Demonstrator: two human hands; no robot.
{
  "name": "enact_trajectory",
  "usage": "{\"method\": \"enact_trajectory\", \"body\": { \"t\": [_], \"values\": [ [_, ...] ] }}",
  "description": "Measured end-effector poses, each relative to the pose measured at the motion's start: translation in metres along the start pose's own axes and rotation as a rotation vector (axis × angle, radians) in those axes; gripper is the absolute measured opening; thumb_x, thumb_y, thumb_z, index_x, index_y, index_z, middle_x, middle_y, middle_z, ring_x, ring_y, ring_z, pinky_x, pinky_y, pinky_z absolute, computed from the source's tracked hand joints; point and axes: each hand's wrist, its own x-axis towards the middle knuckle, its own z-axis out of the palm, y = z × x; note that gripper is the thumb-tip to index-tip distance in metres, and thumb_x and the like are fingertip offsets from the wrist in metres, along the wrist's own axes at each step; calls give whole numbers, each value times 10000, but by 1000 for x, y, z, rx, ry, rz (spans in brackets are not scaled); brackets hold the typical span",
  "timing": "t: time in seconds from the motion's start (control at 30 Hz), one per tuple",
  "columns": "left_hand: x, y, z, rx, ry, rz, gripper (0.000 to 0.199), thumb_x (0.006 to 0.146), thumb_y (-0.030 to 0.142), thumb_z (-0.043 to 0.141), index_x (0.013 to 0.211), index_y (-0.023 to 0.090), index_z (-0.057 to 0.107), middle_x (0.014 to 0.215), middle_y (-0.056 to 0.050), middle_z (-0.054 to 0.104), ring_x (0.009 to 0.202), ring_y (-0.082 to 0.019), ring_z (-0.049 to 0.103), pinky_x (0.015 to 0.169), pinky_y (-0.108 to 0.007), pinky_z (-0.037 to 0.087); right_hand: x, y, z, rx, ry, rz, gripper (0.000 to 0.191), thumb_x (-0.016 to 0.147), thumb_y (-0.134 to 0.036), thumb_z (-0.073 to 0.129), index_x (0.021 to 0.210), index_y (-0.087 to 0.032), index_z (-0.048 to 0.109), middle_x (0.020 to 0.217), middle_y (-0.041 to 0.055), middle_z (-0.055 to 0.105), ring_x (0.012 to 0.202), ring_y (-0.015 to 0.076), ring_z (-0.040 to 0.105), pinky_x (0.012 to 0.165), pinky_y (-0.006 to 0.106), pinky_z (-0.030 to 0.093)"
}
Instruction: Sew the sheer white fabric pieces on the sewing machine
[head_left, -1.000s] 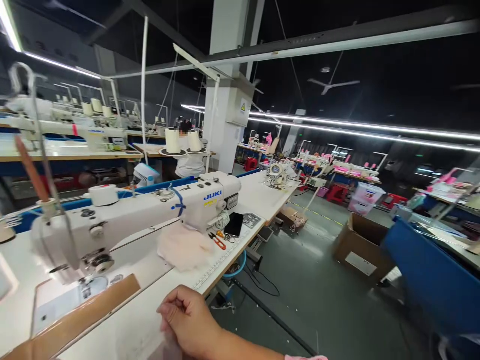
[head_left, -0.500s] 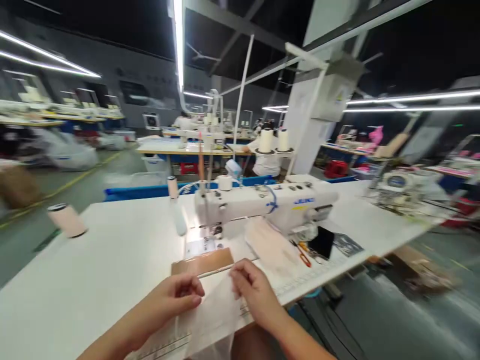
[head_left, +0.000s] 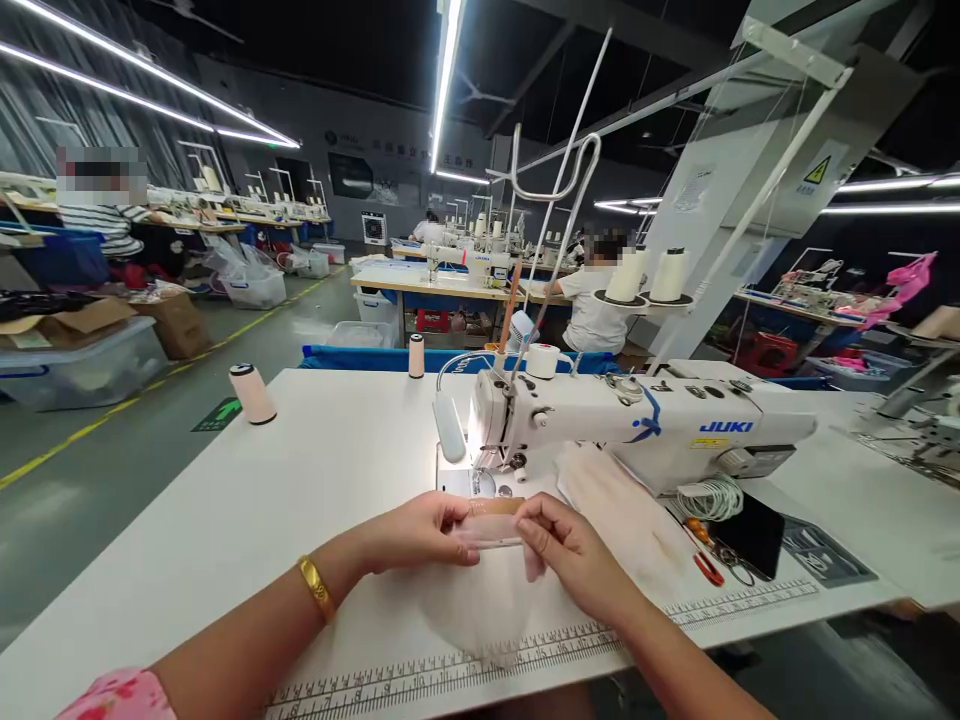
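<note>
My left hand (head_left: 427,532) pinches the left end of a thin, sheer pale fabric piece (head_left: 480,605) between thumb and fingers. The other end of its upper edge is gripped by my right hand (head_left: 570,545), so that edge is stretched between both hands. The lower part hangs loosely over the table's front. Just behind the fabric, partly covered by it and my fingers, a tan strip (head_left: 499,507) lies before the needle area of a white sewing machine (head_left: 600,415). Its lamp lights the needle plate (head_left: 454,482).
A pale pink cloth (head_left: 619,505) lies right of my hands, beside orange-handled snips (head_left: 705,562), a black phone-like slab (head_left: 750,535) and a coiled white cable (head_left: 709,497). A printed ruler (head_left: 570,640) runs along the front edge. Thread cones (head_left: 253,393) stand at the left. Other people sit farther off.
The view has swung left and steadied. My hands and the sheer fabric have come up over the table toward the needle area; the fabric now covers much of the tan strip.
</note>
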Motion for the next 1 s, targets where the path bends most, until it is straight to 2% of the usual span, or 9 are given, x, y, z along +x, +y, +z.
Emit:
{"method": "enact_trajectory", "body": {
  "t": [0.17, 0.3, 0.43, 0.6, 0.67, 0.73, 0.83, 0.93, 1.0],
  "values": [
    [4, -8, -7, -82, 74, -22, 424, 675, 498, 809, 737, 187, 527, 675, 43, 525, 669, -148, 528, 624, -268, 397, 9, -5, -17, -188, -89, 82, 287, 949, -472, 588, 838, -207, 591, 698, -20, 612, 668, 142, 531, 639, 261, 364],
    [14, -17, 0, -113, 140, -5, 425, 673, 504, 794, 767, 186, 529, 647, 58, 494, 614, -131, 476, 563, -263, 374, 30, -4, -11, -236, -131, 72, 219, 878, -411, 688, 1009, -240, 651, 922, -1, 638, 824, 162, 533, 685, 250, 361],
    [19, -23, 4, -132, 218, -16, 409, 711, 520, 745, 829, 192, 531, 619, 79, 443, 587, -119, 413, 534, -257, 354, 48, 13, 0, -151, -138, 91, 200, 883, -402, 663, 910, -218, 591, 723, -47, 499, 685, 126, 447, 618, 237, 316],
    [16, -22, 6, -60, 330, -27, 259, 773, 425, 660, 799, 189, 555, 655, 55, 444, 642, -137, 409, 577, -266, 321, 50, 22, 5, -16, -136, 70, 312, 917, -504, 610, 844, -214, 520, 685, -63, 453, 629, 112, 455, 622, 245, 361],
    [12, -17, 10, 64, 469, -21, 226, 772, 368, 661, 906, 194, 606, 747, 37, 473, 701, -152, 426, 624, -274, 336, 48, 21, 6, 24, -136, 62, 350, 914, -544, 610, 845, -215, 514, 679, -66, 448, 598, 105, 457, 606, 245, 380],
    [7, -10, 15, 188, 552, -31, 326, 806, 358, 640, 1102, 224, 614, 779, 38, 484, 715, -164, 449, 651, -281, 359, 45, 20, 8, 42, -118, 60, 354, 910, -548, 623, 849, -214, 523, 680, -65, 452, 589, 102, 473, 590, 240, 394],
    [2, -2, 22, 215, 405, 46, 299, 875, 327, 567, 1162, 255, 611, 749, 42, 578, 691, -165, 509, 640, -277, 378, 40, 20, 10, 86, -165, 44, 326, 910, -518, 651, 882, -210, 548, 721, -41, 548, 638, 118, 574, 601, 240, 427],
    [0, 3, 23, 95, 257, 174, 148, 856, 184, 505, 858, 228, 646, 803, 32, 687, 753, -153, 568, 674, -252, 399, 37, 18, 7, 191, -278, 25, 338, 951, -542, 584, 933, -205, 562, 780, 19, 664, 689, 159, 658, 590, 259, 455],
    [-2, 6, 21, -22, 214, 158, 148, 831, 161, 513, 770, 208, 639, 844, 19, 700, 794, -154, 575, 709, -248, 422, 36, 16, 2, 179, -205, 17, 367, 970, -566, 538, 939, -202, 577, 827, 47, 691, 745, 173, 676, 611, 271, 477]
  ]
}}
